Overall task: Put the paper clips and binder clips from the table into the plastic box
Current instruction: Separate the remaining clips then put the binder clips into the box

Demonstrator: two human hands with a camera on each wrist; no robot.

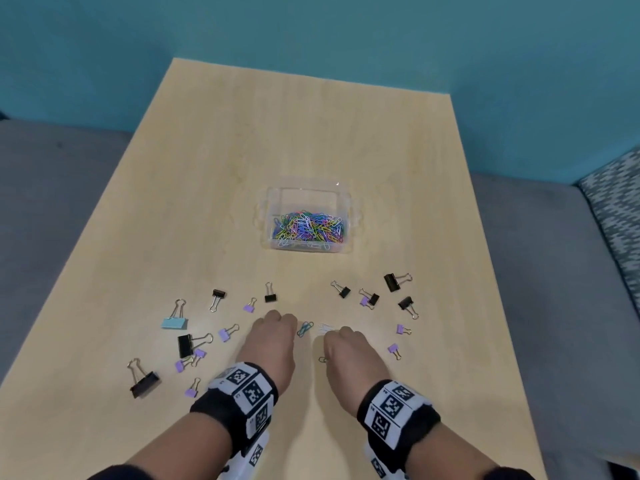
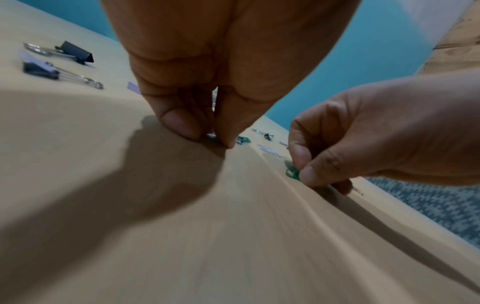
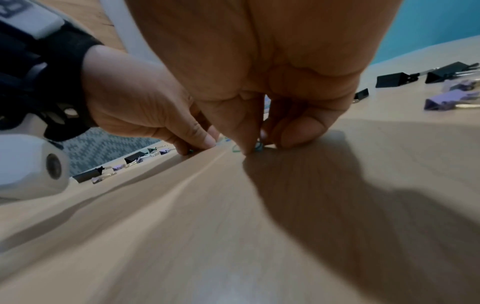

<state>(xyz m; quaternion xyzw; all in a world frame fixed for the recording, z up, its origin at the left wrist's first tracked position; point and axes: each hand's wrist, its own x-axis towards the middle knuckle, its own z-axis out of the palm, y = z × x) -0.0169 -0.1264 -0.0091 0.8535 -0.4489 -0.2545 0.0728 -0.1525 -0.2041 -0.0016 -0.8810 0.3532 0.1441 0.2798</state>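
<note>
A clear plastic box (image 1: 273,216) holding many coloured paper clips (image 1: 308,226) stands mid-table. In front of it, both hands are down on the wooden table (image 1: 311,133). My left hand (image 1: 292,326) pinches a blue-green paper clip (image 2: 211,135) against the tabletop, with more green clips (image 1: 305,329) just right of its fingers. My right hand (image 1: 328,346) pinches a green paper clip (image 2: 292,173) between thumb and finger. White paper clips (image 1: 327,328) lie between the hands. Black, purple and one light blue binder clip (image 1: 175,323) are scattered left and right.
Black binder clips (image 1: 392,282) and purple ones (image 1: 400,329) lie right of my right hand; others (image 1: 185,344) lie to the left. Grey upholstery (image 1: 52,202) flanks the table, and a teal wall (image 1: 311,29) stands behind it.
</note>
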